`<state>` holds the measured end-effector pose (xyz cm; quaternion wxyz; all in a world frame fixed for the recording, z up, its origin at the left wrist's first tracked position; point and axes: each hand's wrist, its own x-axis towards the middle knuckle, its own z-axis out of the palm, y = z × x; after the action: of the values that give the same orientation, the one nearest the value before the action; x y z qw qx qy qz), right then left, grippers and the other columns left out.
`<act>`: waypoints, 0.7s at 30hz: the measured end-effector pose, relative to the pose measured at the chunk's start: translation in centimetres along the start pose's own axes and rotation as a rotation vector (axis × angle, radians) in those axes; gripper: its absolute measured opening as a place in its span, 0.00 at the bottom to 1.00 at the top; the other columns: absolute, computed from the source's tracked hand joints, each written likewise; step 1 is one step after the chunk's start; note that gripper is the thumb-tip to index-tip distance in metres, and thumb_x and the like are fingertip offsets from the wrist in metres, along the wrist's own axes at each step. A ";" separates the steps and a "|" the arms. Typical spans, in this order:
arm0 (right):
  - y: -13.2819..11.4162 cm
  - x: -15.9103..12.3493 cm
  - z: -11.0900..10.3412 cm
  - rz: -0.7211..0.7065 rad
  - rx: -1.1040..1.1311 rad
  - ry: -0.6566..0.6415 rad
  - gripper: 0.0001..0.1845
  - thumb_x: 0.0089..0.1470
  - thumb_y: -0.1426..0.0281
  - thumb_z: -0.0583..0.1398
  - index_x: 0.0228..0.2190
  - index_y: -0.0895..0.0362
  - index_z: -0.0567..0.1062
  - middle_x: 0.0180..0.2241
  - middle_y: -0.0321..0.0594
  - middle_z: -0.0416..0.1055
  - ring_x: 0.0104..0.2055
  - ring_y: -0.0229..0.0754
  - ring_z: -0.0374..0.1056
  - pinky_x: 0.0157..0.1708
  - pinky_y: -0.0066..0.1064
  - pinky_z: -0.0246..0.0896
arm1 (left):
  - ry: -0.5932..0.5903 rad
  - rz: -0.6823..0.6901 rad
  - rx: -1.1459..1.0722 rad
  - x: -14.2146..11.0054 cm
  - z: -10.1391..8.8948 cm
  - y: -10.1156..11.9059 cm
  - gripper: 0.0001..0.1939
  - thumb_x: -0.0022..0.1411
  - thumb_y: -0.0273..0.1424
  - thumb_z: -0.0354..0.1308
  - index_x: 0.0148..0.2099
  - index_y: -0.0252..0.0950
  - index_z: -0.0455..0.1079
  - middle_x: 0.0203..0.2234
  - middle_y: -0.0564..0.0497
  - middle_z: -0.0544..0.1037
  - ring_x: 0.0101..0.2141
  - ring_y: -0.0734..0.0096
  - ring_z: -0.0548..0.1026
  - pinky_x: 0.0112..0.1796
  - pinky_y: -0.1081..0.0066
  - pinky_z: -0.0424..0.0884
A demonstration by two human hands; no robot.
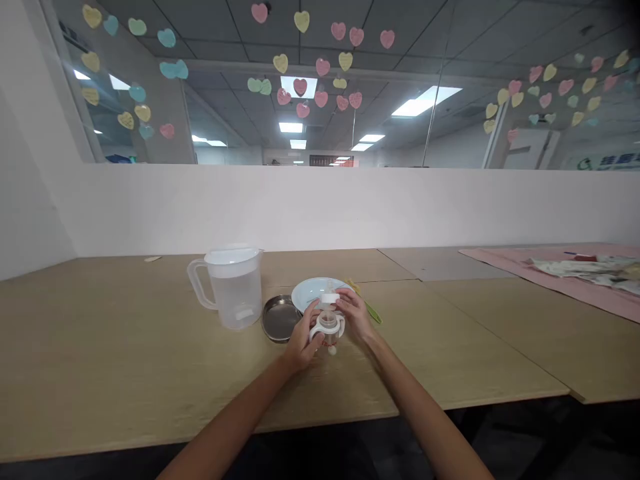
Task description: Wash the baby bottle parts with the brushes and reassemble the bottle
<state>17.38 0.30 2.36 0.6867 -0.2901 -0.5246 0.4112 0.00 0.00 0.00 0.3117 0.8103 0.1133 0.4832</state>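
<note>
My left hand [301,341] is closed around a small clear baby bottle [329,331] with white looped handles, held above the table in front of me. The bottle's mouth is uncovered. Just over it, the fingers of my right hand [354,312] pinch a white bottle collar with a clear teat [329,298] pointing upward. A narrow gap shows between the collar and the bottle's neck. A finger of my left hand also reaches up close to the collar; whether it touches is hard to see. Small red markings and a pale round end show low on the bottle.
Behind my hands lies a pale round bowl [307,288], with a round metal dish [279,320] left of it. A translucent lidded pitcher [236,293] stands farther left. A green-handled tool [374,313] lies right of the bowl. Pink cloth [530,273] covers the far right.
</note>
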 end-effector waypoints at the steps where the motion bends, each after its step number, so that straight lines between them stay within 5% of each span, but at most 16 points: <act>1: -0.1 0.0 -0.1 0.018 0.043 0.019 0.20 0.39 0.62 0.67 0.35 0.55 0.71 0.32 0.38 0.72 0.30 0.41 0.68 0.31 0.33 0.65 | 0.000 -0.002 0.012 0.0 0.0 0.0 0.33 0.63 0.38 0.49 0.65 0.36 0.41 0.50 0.41 0.69 0.47 0.57 0.70 0.49 0.59 0.63; 13: -0.6 -0.3 0.2 0.040 0.094 -0.039 0.20 0.39 0.65 0.68 0.36 0.53 0.70 0.38 0.37 0.71 0.36 0.42 0.69 0.37 0.36 0.67 | -0.006 -0.008 0.145 -0.2 -0.1 0.1 0.28 0.64 0.37 0.48 0.63 0.34 0.47 0.51 0.40 0.68 0.48 0.57 0.69 0.49 0.59 0.63; 21: -0.3 0.5 -0.4 0.041 0.284 0.067 0.16 0.37 0.68 0.68 0.33 0.55 0.76 0.39 0.39 0.72 0.41 0.43 0.68 0.47 0.40 0.64 | 0.005 -0.003 0.240 -0.3 -0.1 0.1 0.25 0.63 0.36 0.47 0.60 0.34 0.51 0.48 0.40 0.70 0.44 0.59 0.71 0.46 0.61 0.65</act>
<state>17.89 0.61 2.73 0.7296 -0.2143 -0.4319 0.4850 -0.20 -0.21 -0.09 0.2129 0.8403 0.1722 0.4678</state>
